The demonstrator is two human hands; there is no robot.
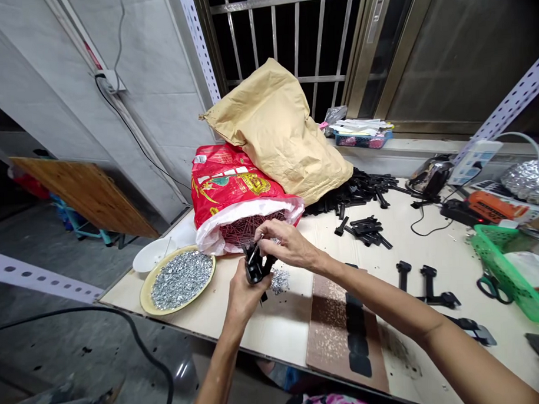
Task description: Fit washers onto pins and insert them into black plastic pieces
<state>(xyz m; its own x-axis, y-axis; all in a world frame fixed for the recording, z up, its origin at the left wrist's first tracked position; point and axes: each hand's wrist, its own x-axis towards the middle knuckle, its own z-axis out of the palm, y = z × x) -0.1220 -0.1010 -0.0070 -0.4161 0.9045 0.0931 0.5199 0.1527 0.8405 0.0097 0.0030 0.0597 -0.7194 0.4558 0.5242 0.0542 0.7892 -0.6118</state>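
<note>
My left hand (242, 294) is wrapped round a black plastic part (255, 268) above the table's front edge. Over the top of that part, my right hand (287, 247) pinches a thin metal pin (255, 253), which lies against the black plastic; whether it sits in a hole I cannot tell. Just behind my hands, many thin reddish-looking pins (241, 231) fill the mouth of a red printed bag (233, 185). To the left stands a yellow bowl (144, 297) full of small silvery metal pieces (181, 279). More such pieces lie in a small heap (280, 280) beneath my right hand.
A tan sack (276, 131) leans over the red bag. Black plastic parts (361, 190) are piled behind. On the right are finished-looking black pieces (428, 285), scissors (494, 288) and a green basket (513, 279). A brown board (327, 335) lies in front; a white bowl (150, 256) stands left.
</note>
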